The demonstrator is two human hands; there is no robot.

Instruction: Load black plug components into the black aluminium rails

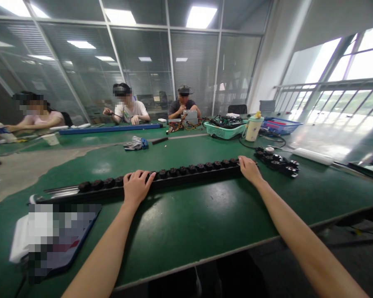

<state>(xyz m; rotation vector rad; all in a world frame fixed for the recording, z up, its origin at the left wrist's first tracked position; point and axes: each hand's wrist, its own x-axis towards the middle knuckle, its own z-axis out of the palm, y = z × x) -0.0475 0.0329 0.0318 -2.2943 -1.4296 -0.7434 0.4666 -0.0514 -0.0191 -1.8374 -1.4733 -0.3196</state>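
Observation:
A long black strip (189, 176) with a row of round black sockets lies across the green table (205, 223) in front of me. My left hand (137, 187) rests on the strip's middle-left part with its fingers curled over the top. At the strip's right end, my right hand (249, 169) grips it with the fingers wrapped round the end. A shorter black socket piece (278, 162) lies just right of that hand.
A blurred flat item (54, 238) lies at the near left. A teal basket (225, 130), a cream jug (254, 127), cables and a blue tray (278, 125) stand at the back right. Three seated people work at the far side. A long blue strip (110, 129) lies before them.

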